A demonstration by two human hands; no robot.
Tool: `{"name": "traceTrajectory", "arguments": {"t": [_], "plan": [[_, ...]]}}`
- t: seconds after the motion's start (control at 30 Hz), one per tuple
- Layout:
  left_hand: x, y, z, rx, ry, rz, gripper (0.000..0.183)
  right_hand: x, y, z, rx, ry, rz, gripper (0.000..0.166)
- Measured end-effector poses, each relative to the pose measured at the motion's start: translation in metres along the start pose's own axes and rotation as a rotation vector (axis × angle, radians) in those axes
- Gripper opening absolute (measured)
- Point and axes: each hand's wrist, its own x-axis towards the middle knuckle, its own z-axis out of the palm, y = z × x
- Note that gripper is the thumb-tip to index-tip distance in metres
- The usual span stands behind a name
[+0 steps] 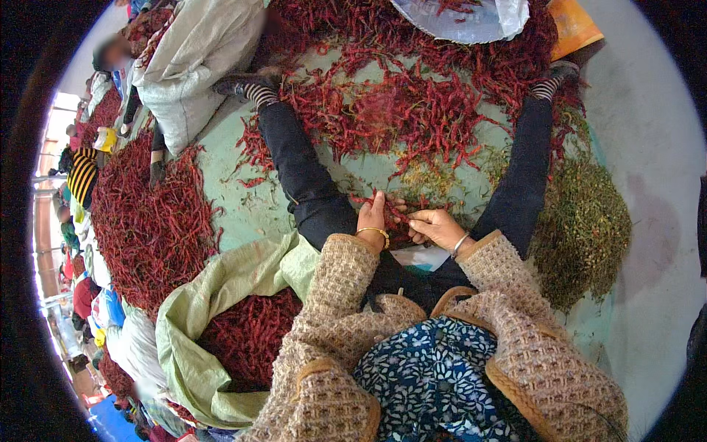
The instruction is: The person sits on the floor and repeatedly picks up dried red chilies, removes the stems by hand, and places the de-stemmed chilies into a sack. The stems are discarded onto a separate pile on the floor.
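Observation:
My left hand (374,215) holds a few dried red chili peppers (393,210) between thumb and fingers, above the floor between my spread legs. Close on its right, my right hand (436,225) has thumb and forefinger pinched at the end of one of these peppers. Its other fingers curl underneath, partly hidden. Beyond both hands lies a loose spread of red chili peppers (409,116). Small yellowish-green stem scraps (428,179) lie nearer to me on the green sheet (248,204).
A heap of green stems (585,232) stands right of my leg. At left are an open pale-green woven sack (185,331) of chilies, a large chili pile (149,232) and a white sack (193,77). A white sack (469,25) lies ahead. Other people sit at far left.

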Motion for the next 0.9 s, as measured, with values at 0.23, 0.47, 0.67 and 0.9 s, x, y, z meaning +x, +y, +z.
{"name": "traceTrajectory", "arguments": {"t": [0.23, 0.47, 0.67, 0.9], "plan": [[-0.002, 0.007, 0.001, -0.003, 0.037, 0.038, 0.031, 0.003, -0.01, 0.003, -0.226, -0.039, 0.136, 0.029], [0.001, -0.005, 0.008, 0.123, 0.054, 0.284, 0.03, 0.005, -0.015, 0.026, -0.099, -0.111, 0.093, 0.033], [0.012, -0.017, 0.003, 0.148, 0.092, 0.364, 0.022, -0.007, -0.037, 0.039, 0.225, -0.471, 0.135, 0.029], [0.008, 0.012, -0.012, -0.324, -0.045, -0.208, 0.023, 0.068, -0.029, -0.019, -1.328, 0.438, -0.449, 0.03]]}}
